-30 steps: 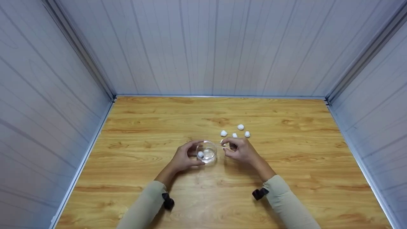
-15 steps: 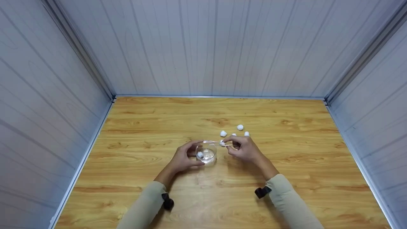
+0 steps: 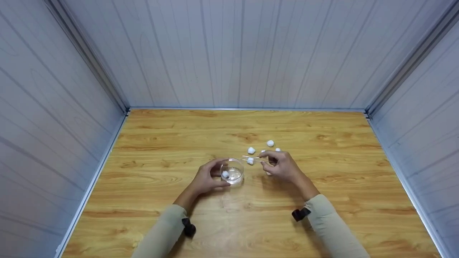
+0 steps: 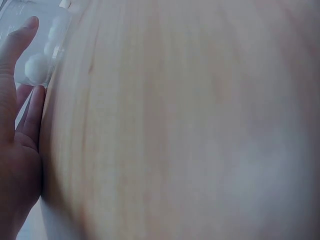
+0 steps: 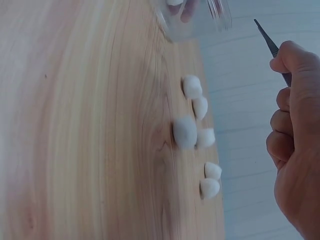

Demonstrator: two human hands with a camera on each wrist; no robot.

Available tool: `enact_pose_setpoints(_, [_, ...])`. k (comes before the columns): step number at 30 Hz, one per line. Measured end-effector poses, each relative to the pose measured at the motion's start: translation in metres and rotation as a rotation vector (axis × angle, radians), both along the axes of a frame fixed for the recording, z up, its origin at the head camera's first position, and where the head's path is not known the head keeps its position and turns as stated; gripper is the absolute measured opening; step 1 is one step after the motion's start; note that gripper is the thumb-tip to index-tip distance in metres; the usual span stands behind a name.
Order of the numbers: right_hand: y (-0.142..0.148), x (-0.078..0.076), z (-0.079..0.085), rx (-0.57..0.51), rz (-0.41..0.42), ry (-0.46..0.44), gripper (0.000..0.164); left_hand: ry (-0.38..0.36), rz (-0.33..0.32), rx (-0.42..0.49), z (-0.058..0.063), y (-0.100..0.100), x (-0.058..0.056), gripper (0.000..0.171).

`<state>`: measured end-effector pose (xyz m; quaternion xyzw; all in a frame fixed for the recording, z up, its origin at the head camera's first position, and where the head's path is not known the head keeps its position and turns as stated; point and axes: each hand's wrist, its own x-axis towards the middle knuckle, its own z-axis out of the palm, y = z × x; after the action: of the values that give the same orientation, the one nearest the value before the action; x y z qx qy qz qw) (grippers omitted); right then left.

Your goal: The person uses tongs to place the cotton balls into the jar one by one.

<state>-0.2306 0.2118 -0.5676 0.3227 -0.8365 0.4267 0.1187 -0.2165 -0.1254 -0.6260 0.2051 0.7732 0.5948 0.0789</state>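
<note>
My left hand (image 3: 209,176) curves its thumb and fingers round a clear cup (image 3: 236,181) standing on the table. One white cotton ball (image 3: 225,174) lies inside the cup, and it shows through the wall in the left wrist view. Between thumb and fingers, my right hand (image 3: 281,166) pinches tweezers (image 5: 267,40), whose prongs point left towards the cup. The two prongs are apart, with nothing held between their tips in the right wrist view. From the head view, they pass over a cotton ball (image 3: 250,162) on the table.
More cotton balls lie on the wooden table (image 3: 172,143) beyond the right hand, among them a left one (image 3: 251,150) and a far one (image 3: 270,143). Another is partly hidden under the right hand. Pale panels (image 3: 222,53) wall the table at the back and both sides.
The right hand with the tweezers has drawn back to the right and slightly away from me, so the prongs have left the cup's rim. The left hand and cup have stayed put.
</note>
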Motion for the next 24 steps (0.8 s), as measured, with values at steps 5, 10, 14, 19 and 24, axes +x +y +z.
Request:
enact_pose_setpoints(5, [0.005,-0.002,0.001,0.004,-0.006,0.001,0.018,0.005,0.005,-0.014,0.000,0.000,0.000,0.085])
enact_pose_setpoints(10, [0.009,-0.006,0.002,0.017,-0.016,0.007,0.018,0.005,0.008,-0.029,0.002,0.000,0.000,0.086])
enact_pose_setpoints(14, [0.012,-0.008,0.002,0.036,-0.030,-0.010,0.019,0.001,0.003,-0.030,0.002,0.000,0.000,0.086])
enact_pose_setpoints(19, [0.016,-0.011,0.000,0.049,-0.032,-0.017,0.019,0.000,0.002,-0.021,0.001,0.000,0.000,0.085])
enact_pose_setpoints(24, [0.020,-0.013,-0.001,0.055,-0.029,-0.027,0.020,-0.003,0.002,-0.013,0.001,0.000,0.000,0.085])
